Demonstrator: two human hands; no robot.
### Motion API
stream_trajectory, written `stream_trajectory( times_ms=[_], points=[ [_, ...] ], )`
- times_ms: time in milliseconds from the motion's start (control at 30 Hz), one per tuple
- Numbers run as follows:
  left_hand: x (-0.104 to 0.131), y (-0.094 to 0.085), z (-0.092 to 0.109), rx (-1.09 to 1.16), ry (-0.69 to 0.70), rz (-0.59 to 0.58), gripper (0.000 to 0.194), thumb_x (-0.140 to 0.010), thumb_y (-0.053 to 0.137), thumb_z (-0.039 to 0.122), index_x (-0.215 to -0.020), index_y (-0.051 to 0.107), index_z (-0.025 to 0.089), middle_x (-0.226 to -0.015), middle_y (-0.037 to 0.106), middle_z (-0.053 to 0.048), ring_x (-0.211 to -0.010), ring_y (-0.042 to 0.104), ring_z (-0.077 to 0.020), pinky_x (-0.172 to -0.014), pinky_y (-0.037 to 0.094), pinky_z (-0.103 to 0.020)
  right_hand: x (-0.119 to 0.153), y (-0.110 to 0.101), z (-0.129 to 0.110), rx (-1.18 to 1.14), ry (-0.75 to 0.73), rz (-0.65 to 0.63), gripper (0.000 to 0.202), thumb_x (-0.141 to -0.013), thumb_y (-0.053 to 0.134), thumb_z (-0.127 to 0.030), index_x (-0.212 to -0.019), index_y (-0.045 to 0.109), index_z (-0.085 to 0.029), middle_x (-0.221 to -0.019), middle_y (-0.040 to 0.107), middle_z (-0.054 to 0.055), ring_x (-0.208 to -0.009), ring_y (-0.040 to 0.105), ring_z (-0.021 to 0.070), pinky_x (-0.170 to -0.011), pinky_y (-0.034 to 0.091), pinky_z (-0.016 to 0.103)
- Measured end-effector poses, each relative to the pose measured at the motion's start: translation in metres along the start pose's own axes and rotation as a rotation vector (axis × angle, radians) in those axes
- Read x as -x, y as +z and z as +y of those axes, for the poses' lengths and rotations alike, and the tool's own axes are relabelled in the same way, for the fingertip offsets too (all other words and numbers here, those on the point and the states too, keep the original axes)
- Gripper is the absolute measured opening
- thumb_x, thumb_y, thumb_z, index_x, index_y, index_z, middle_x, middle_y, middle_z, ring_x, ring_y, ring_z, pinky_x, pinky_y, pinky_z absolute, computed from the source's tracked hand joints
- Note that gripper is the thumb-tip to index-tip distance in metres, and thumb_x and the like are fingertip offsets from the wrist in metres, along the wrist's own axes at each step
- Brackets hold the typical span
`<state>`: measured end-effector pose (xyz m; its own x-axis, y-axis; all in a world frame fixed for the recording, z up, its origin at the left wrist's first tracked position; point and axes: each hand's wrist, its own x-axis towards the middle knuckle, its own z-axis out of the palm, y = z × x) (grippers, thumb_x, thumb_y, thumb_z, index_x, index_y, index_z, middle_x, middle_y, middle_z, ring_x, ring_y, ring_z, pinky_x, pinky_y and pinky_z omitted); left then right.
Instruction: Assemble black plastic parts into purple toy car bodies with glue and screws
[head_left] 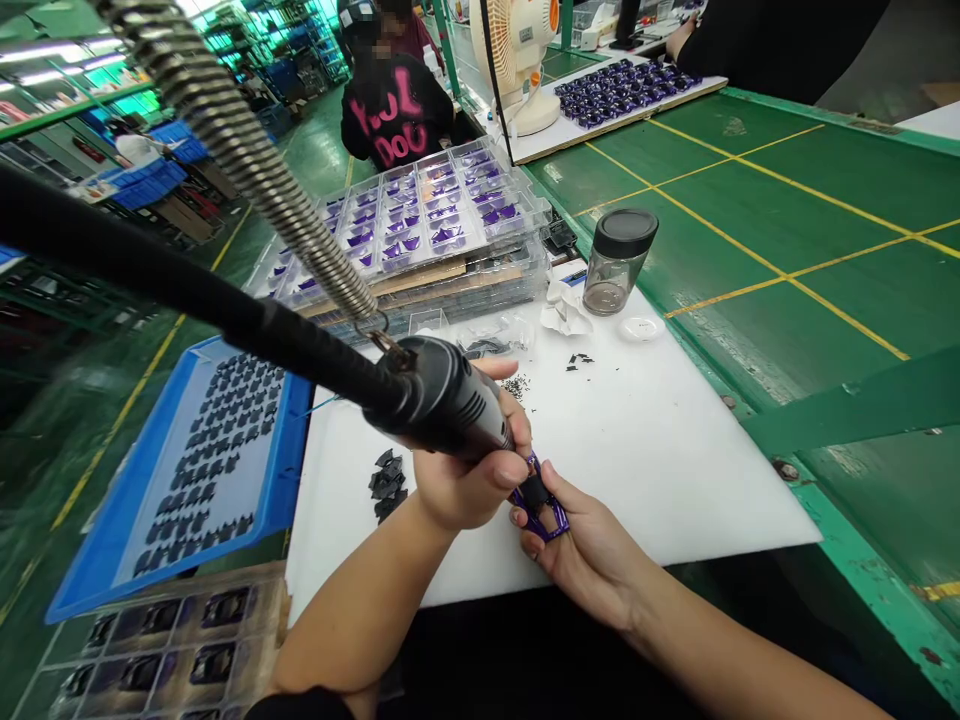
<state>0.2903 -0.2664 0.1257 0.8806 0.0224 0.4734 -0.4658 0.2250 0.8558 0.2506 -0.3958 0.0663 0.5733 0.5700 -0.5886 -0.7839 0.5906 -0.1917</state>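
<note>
Your left hand [461,485] is closed around the smooth, round grey body of the power screwdriver [442,395]; its tip is hidden behind your fingers. Your right hand [589,550] pinches the purple frame [555,522] between thumb and fingers. This frame is shiny, angular and has openings, with a dull black piece [534,492] at its middle, and it is just under the screwdriver, above the near part of the white board [652,470].

From the screwdriver's top go a thick black cable [315,350] and a coiled metal spring [247,150]. On the smooth board lie a pile of matt black parts [388,485], tiny dark screws [516,385] and crumpled white paper [565,310]. Near the paper stands a see-through jar [619,265] with a black lid. To the left, the blue plastic tray [281,480] carries rows of flat dark pieces [225,420].
</note>
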Motion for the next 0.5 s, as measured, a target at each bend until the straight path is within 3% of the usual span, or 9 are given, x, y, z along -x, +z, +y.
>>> stream_trajectory(
  times_ms=[200,500],
  points=[
    [-0.0003,-0.0006,-0.0014,-0.004,0.021,-0.012,0.036,-0.082,0.067,0.044,-0.107,0.054,0.021,-0.066,0.058,0.003,-0.055,0.056,-0.0104,-0.053,0.049,-0.024,-0.0015,-0.001,0.0007,0.004,0.0,0.02,0.03,-0.089,0.065,-0.04,-0.107,0.066,-0.017,-0.09,0.068,0.006,-0.065,0.057,0.0121,-0.049,0.042,0.019],
    [0.0002,0.0004,-0.0008,-0.03,0.026,-0.003,0.034,-0.083,0.066,0.042,-0.106,0.053,0.021,-0.067,0.058,0.003,-0.055,0.057,-0.0105,-0.054,0.049,-0.024,-0.001,-0.0014,0.0011,0.007,-0.004,0.011,0.031,-0.089,0.064,-0.041,-0.108,0.065,-0.017,-0.092,0.068,0.006,-0.064,0.056,0.0116,-0.049,0.042,0.019]
  ],
)
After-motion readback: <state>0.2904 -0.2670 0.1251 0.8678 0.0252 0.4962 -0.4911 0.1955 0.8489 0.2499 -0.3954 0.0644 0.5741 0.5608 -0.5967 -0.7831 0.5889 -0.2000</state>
